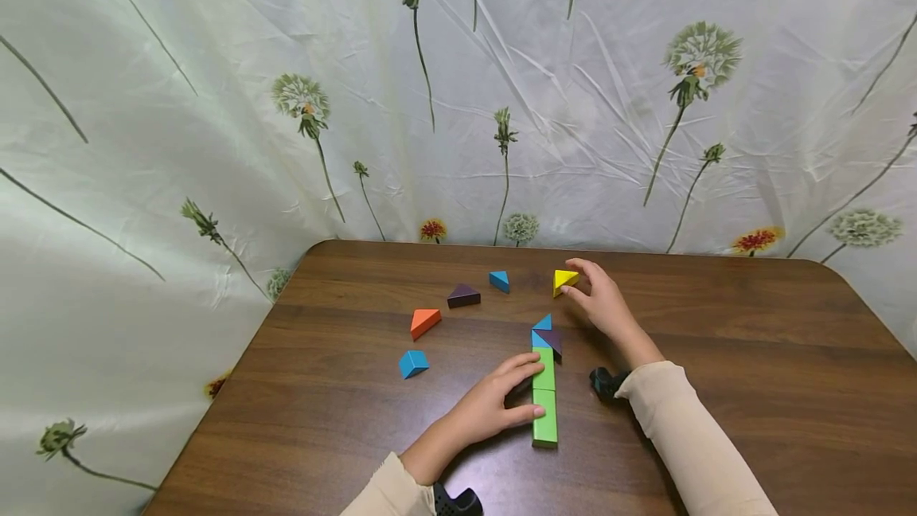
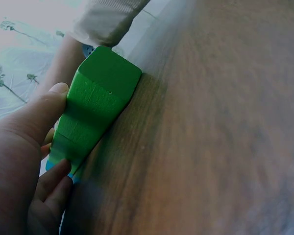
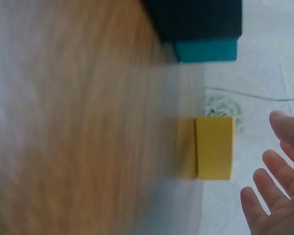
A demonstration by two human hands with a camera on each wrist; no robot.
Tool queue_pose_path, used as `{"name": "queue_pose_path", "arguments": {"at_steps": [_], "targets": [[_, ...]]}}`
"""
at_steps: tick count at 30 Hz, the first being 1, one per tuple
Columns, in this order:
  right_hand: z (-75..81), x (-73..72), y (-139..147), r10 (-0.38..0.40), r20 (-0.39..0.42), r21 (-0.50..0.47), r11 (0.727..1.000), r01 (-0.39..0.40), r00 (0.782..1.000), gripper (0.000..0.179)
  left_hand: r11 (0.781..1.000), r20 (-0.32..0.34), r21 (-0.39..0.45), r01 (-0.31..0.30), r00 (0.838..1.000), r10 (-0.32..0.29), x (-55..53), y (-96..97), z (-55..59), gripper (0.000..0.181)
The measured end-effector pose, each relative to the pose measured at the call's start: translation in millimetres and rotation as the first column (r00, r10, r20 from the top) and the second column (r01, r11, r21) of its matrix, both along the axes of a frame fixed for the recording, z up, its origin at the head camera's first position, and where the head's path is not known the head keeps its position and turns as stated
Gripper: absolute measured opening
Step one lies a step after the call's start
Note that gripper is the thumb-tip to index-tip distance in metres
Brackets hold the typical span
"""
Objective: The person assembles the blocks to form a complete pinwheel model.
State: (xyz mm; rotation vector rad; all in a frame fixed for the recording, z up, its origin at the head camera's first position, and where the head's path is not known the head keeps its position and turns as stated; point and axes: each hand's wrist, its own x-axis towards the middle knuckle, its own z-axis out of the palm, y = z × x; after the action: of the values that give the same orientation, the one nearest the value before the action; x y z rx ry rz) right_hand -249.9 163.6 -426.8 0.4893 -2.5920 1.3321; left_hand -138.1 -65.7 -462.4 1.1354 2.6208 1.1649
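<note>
Two green blocks (image 1: pixel 544 416) lie end to end in a column on the table. My left hand (image 1: pixel 490 404) rests against their left side, fingers extended and touching; the left wrist view shows the thumb and fingertips along the green side. At the column's far end two blue triangular blocks (image 1: pixel 543 323) meet a purple triangular block (image 1: pixel 554 342). Farther back stands a yellow triangular block (image 1: pixel 564 280). Around it my right hand (image 1: pixel 602 297) reaches with thumb and fingers spread; in the right wrist view a gap shows between the fingers and the yellow block.
Left of the column lie loose triangular blocks: a blue one (image 1: pixel 414 363), an orange one (image 1: pixel 426 322), a purple one (image 1: pixel 464 295) and another blue one (image 1: pixel 500 281). A dandelion-print curtain (image 1: pixel 573 102) hangs behind the brown wooden table (image 1: pixel 752 341).
</note>
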Motion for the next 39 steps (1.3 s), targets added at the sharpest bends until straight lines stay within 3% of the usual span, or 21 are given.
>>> {"name": "queue_pose_path", "arguments": {"at_steps": [9, 20, 39], "targets": [[-6.0, -14.5, 7.1, 0.005, 0.089, 0.081, 0.997, -0.012, 0.996, 0.046, 1.0, 0.004, 0.002, 0.001, 1.0, -0.001, -1.0, 0.1, -0.9, 0.057], [-12.5, -25.6, 11.8, 0.0, 0.168, 0.079, 0.997, -0.014, 0.986, 0.042, 1.0, -0.002, 0.002, 0.002, 1.0, -0.002, -1.6, 0.6, -1.5, 0.057], [-15.0, -24.1, 4.2, 0.039, 0.142, 0.088, 0.995, -0.051, 0.989, 0.028, 1.0, 0.015, 0.009, 0.002, 1.0, -0.002, -1.0, 0.8, -1.4, 0.057]]}}
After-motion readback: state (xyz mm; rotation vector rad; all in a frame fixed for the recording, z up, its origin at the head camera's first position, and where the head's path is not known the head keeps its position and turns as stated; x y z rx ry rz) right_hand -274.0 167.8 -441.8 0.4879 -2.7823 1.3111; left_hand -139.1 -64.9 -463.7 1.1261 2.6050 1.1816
